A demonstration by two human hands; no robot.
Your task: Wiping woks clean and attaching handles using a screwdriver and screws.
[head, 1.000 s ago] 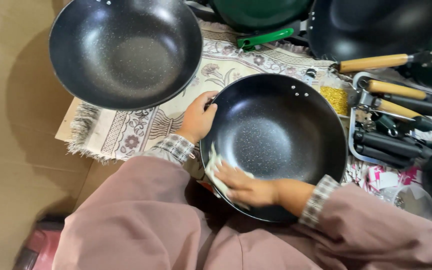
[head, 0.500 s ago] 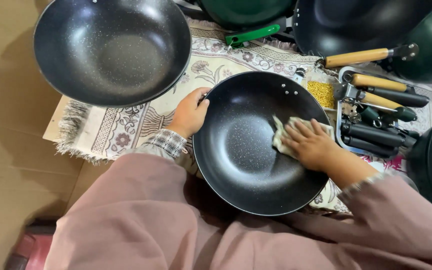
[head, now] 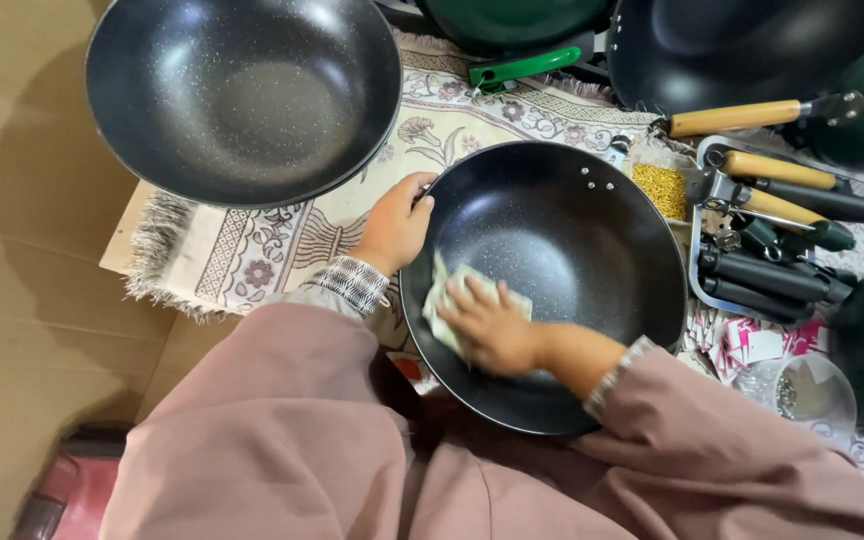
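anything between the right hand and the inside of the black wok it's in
Only the pale cloth: the right hand presses it against the inner wall of the black wok. The left hand holds the wok's rim directly, with nothing between.

We see a tan floor (head: pixel 22 250) along the left side, partly in soft shadow. Over it lies a cream patterned mat (head: pixel 252 255) with floral print and a fringed edge. A red object (head: pixel 72 495) sits at the lower left corner; we cannot tell what it is. Lighting is even and diffuse.
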